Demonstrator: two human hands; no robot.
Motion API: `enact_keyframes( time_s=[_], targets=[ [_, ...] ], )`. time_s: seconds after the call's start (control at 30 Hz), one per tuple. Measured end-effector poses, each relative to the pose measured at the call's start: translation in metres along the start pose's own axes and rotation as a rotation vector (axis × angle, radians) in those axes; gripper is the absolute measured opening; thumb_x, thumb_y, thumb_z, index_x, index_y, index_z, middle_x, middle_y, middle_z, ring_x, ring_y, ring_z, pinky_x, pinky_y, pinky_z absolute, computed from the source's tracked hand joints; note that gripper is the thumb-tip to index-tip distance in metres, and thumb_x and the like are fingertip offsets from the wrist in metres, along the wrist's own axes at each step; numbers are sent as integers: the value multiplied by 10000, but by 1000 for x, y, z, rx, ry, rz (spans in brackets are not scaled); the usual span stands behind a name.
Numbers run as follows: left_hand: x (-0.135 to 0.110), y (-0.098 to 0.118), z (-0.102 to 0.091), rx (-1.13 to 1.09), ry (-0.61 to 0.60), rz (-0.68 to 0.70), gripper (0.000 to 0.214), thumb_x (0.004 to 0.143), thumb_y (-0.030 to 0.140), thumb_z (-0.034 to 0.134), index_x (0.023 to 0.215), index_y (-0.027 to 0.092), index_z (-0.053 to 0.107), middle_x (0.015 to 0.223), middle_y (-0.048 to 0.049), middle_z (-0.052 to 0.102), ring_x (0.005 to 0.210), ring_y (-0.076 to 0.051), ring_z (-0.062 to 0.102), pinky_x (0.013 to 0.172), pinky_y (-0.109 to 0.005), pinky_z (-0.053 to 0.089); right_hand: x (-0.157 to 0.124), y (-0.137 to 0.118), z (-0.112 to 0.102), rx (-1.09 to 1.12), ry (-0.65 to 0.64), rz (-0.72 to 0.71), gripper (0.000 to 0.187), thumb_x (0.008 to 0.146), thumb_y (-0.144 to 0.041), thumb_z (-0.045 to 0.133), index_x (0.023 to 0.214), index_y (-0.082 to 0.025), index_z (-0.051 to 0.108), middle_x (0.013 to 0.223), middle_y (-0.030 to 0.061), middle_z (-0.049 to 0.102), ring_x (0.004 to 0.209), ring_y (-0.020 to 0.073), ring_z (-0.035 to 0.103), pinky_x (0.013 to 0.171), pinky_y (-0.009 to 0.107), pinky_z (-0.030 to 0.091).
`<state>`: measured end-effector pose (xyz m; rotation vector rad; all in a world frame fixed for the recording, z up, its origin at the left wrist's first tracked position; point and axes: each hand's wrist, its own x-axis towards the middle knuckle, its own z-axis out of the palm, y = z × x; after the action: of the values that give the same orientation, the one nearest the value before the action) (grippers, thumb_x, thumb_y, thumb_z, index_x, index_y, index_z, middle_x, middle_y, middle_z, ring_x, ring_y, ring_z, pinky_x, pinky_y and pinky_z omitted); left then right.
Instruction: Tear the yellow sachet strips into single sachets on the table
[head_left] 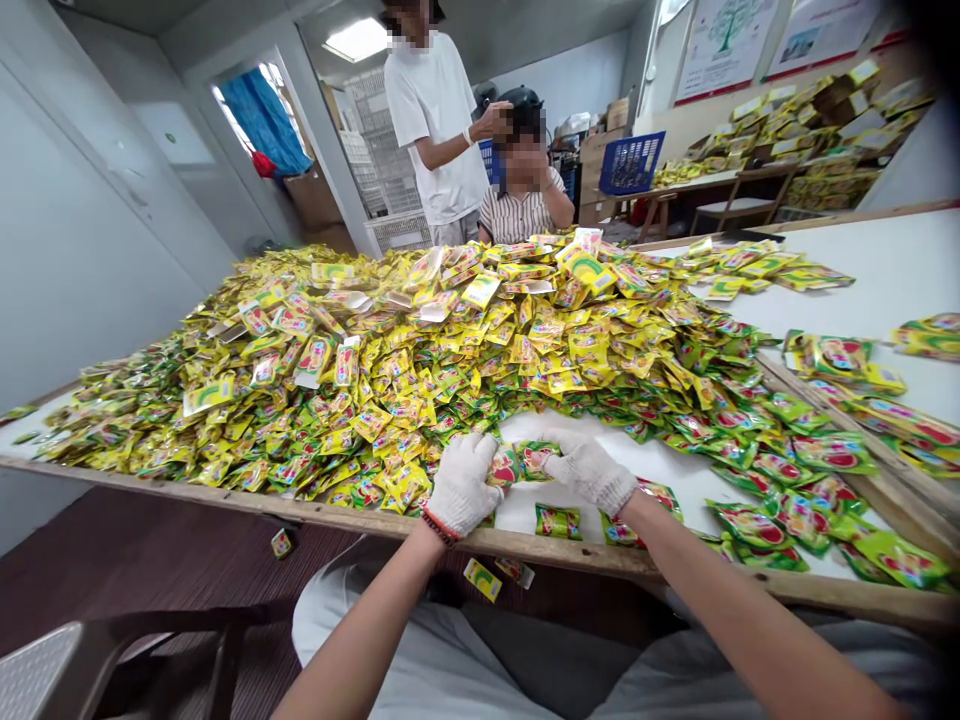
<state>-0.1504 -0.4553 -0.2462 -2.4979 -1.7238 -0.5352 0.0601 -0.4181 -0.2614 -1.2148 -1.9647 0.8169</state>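
Observation:
My left hand [463,486], in a white knit glove, is closed around a small green packet [505,466] with a red fruit picture. My right hand [592,472], gloved the same way, pinches the edge of another green-and-red packet [535,459]; the two packets are side by side, almost touching. Both hands are just above the white table top [517,512], near its wooden front edge. A green packet [558,521] lies flat below them. Beyond my hands rises a large heap of yellow and green packets [450,350], with some small cartons [480,290] on it.
A wooden divider [847,440] crosses the table at right, with packets on both sides. Two people are behind the heap, one standing [439,120] and one lower down [525,205]. A blue basket [631,163] stands behind. A yellow carton [482,579] lies on the floor.

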Motion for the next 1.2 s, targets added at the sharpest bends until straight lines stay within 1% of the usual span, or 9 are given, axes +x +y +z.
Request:
enact_keyframes(
  time_s=[0.27, 0.4, 0.5, 0.6, 0.73, 0.93, 1.0, 1.1, 1.2],
  targets=[
    [3, 3, 3, -20, 19, -44, 426, 675, 258, 646, 1077, 191, 523, 1085, -87, 561, 1017, -264, 500, 902, -372, 413, 6, 3, 3, 154, 196, 34, 330, 808, -288, 531, 1094, -185, 659, 960, 47, 714, 865, 196, 643, 766, 314, 510],
    [3, 5, 5, -106, 23, -49, 442, 678, 370, 682, 1042, 185, 515, 1045, -85, 566, 973, -253, 516, 849, -349, 432, 4, 2, 2, 61, 29, 16, 296, 775, -244, 542, 1024, -185, 691, 922, 41, 720, 801, 194, 640, 720, 302, 494],
    [1, 8, 6, -68, -4, 4, 417, 665, 306, 679, 1032, 195, 515, 1053, -77, 566, 992, -255, 511, 872, -356, 419, 2, -4, 1, -43, -89, 8, 241, 768, -253, 551, 926, -192, 722, 806, 30, 714, 703, 184, 616, 661, 293, 469],
    [0, 11, 5, -1, -23, 44, 419, 660, 241, 658, 1054, 209, 517, 1102, -77, 558, 1051, -268, 492, 928, -378, 387, 1, -10, 0, -118, -80, -16, 197, 761, -268, 568, 858, -192, 721, 760, 33, 693, 678, 176, 588, 650, 291, 448],
    [1, 12, 3, 17, -7, -37, 458, 660, 237, 661, 1090, 212, 509, 1133, -83, 549, 1073, -272, 484, 931, -382, 380, 1, -14, -2, 55, -99, 93, 205, 803, -305, 525, 870, -176, 669, 677, 11, 649, 592, 135, 560, 535, 236, 412],
    [0, 11, 5, 19, 12, 11, 473, 666, 245, 671, 1111, 211, 513, 1137, -83, 555, 1069, -275, 481, 928, -391, 382, 2, -19, 2, 54, -106, 147, 210, 766, -250, 570, 570, -176, 584, 496, -8, 555, 494, 99, 469, 476, 213, 340],
    [0, 10, 7, 2, 38, -7, 488, 672, 251, 672, 1131, 208, 512, 1157, -88, 551, 1084, -276, 477, 940, -395, 380, 1, -20, 3, 86, -157, 174, 202, 805, -272, 531, 667, -176, 643, 480, -5, 575, 458, 102, 484, 456, 211, 358],
    [0, 7, 9, -36, 84, -66, 528, 684, 280, 673, 1177, 201, 500, 1198, -102, 536, 1093, -280, 478, 948, -405, 385, -4, -23, 1, 241, -166, 264, 309, 851, -344, 494, 1049, -171, 655, 531, -2, 630, 459, 115, 539, 436, 204, 399],
    [0, 7, 11, -66, 83, -32, 536, 679, 254, 667, 1188, 201, 508, 1213, -107, 530, 1103, -286, 482, 958, -415, 388, -10, -30, -2, 465, -367, 302, 388, 839, -396, 530, 1141, -162, 598, 533, -7, 631, 436, 113, 549, 416, 196, 400]
  ],
)
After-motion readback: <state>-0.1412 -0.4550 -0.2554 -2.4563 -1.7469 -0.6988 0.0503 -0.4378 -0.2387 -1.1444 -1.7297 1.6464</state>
